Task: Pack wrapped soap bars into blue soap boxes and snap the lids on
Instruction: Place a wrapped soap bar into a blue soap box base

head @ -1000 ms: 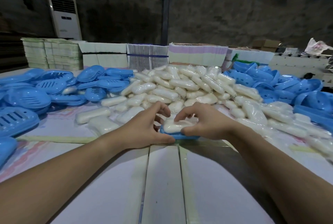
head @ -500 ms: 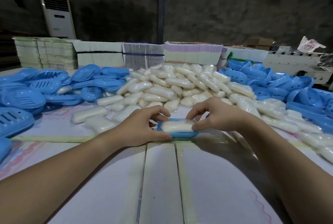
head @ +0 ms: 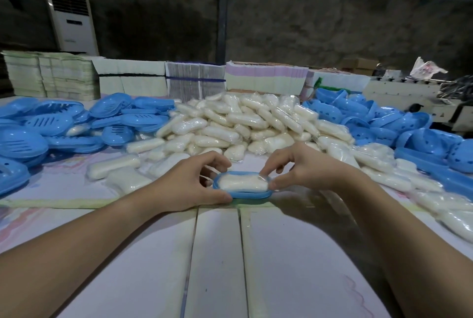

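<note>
wrapped soap (head: 242,181) in blue box (head: 243,193), apparently pinched between both hands.

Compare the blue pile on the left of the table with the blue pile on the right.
The left blue pile holds flat, shallow pieces with long slots; the right blue pile holds deeper bowl-like shells with round holes. The left pieces lie mostly flat and overlapping; the right ones sit tilted, hollow sides showing. Both are the same light blue plastic and flank the wrapped soap heap.
</note>
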`<state>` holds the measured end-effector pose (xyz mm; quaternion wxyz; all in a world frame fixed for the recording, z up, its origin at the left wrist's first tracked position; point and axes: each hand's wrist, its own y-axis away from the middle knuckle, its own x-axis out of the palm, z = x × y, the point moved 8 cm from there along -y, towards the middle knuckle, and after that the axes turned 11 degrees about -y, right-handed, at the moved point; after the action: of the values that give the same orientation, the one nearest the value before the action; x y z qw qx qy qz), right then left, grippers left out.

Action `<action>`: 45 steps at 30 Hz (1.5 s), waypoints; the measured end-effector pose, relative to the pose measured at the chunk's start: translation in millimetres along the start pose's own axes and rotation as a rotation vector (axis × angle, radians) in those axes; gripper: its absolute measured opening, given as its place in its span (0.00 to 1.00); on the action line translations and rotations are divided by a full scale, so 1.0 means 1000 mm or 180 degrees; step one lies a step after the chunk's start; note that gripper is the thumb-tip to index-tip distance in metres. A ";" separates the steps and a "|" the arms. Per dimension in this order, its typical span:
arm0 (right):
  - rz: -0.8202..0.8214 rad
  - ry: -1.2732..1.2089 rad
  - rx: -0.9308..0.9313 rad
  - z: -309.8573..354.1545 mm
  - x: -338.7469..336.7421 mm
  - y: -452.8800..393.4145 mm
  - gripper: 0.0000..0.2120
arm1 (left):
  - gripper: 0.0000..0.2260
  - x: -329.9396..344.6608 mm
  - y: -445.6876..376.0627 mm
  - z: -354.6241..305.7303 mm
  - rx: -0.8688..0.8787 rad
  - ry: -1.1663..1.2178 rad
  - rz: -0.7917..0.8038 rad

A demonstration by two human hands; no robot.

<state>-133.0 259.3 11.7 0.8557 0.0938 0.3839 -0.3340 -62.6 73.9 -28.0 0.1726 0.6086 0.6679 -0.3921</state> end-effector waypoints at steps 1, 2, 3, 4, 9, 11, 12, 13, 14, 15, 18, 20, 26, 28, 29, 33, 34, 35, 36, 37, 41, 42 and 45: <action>-0.0030 -0.0012 -0.0006 0.001 0.001 -0.001 0.11 | 0.23 0.000 0.000 0.000 -0.0003 -0.0001 -0.0006; -0.0069 -0.0046 0.0004 0.001 0.001 -0.002 0.11 | 0.23 0.000 -0.001 0.000 -0.0010 -0.0010 -0.0009; -0.0109 -0.0102 0.0038 0.001 0.002 -0.004 0.11 | 0.24 0.000 -0.001 0.001 -0.0013 -0.0026 -0.0010; -0.0138 -0.0154 0.0080 0.000 0.002 -0.005 0.11 | 0.24 0.000 -0.002 0.001 -0.0015 -0.0041 -0.0018; -0.0287 -0.0328 0.0175 -0.001 0.005 -0.008 0.11 | 0.25 0.001 -0.003 0.001 -0.0078 -0.0037 -0.0006; -0.0261 -0.0375 0.0166 0.000 0.005 -0.007 0.11 | 0.25 0.002 -0.003 0.002 -0.0109 0.0003 0.0026; -0.0246 -0.0368 0.0150 0.000 0.005 -0.007 0.11 | 0.24 0.001 -0.003 0.003 -0.0123 0.0022 0.0020; -0.0256 -0.0338 0.0130 0.001 0.004 -0.006 0.10 | 0.23 0.001 -0.003 0.003 -0.0128 0.0022 0.0004; -0.0290 -0.0292 0.0112 0.001 0.002 -0.006 0.09 | 0.22 0.001 -0.004 0.004 -0.0123 0.0009 -0.0010; -0.0324 -0.0256 0.0098 0.001 0.000 -0.005 0.09 | 0.21 0.001 -0.004 0.004 -0.0113 -0.0001 -0.0018; -0.0387 -0.0316 0.0097 0.000 0.002 -0.005 0.08 | 0.21 0.002 -0.003 0.005 -0.0094 -0.0047 -0.0029; -0.0408 -0.0306 0.0140 -0.003 0.003 -0.007 0.08 | 0.21 0.002 -0.003 0.004 -0.0061 -0.0083 -0.0027; -0.0455 -0.0353 0.0143 -0.006 0.004 -0.009 0.09 | 0.19 0.002 -0.003 0.003 0.0020 -0.0163 -0.0020; -0.0420 -0.0205 0.0122 -0.004 0.004 -0.008 0.10 | 0.19 0.003 -0.004 0.003 0.0016 -0.0186 -0.0012; -0.0388 -0.0139 0.0116 -0.003 0.004 -0.007 0.11 | 0.19 0.003 -0.004 0.004 0.0000 -0.0207 -0.0014; -0.0710 -0.0178 -0.0028 -0.003 -0.009 -0.005 0.07 | 0.18 0.003 -0.004 0.007 0.0034 -0.0314 -0.0045; -0.1020 -0.0244 -0.0054 -0.007 -0.019 -0.004 0.07 | 0.18 0.003 -0.004 0.007 0.0070 -0.0326 -0.0046; -0.1393 -0.0270 -0.0033 -0.012 -0.032 -0.002 0.08 | 0.18 0.003 -0.004 0.006 0.0109 -0.0321 -0.0044; -0.1765 -0.0248 0.0042 -0.020 -0.047 0.002 0.09 | 0.18 0.004 -0.004 0.007 0.0144 -0.0317 -0.0047; -0.2096 -0.0205 0.0169 -0.029 -0.063 0.009 0.10 | 0.18 0.004 -0.004 0.008 0.0176 -0.0327 -0.0047; -0.2799 0.0782 0.1308 -0.080 -0.128 0.052 0.18 | 0.21 0.006 -0.005 0.008 0.0321 -0.0357 -0.0043; -0.2856 0.1084 0.1658 -0.093 -0.142 0.068 0.20 | 0.23 0.006 -0.005 0.008 0.0355 -0.0357 -0.0063; -0.2963 0.1502 0.2399 -0.132 -0.163 0.115 0.22 | 0.28 0.006 -0.006 0.015 0.0426 -0.0317 -0.0147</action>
<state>-216.4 483.3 27.5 0.4221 0.2826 0.4186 -0.7528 -72.9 66.7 -39.8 0.1555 0.5830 0.6446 -0.4695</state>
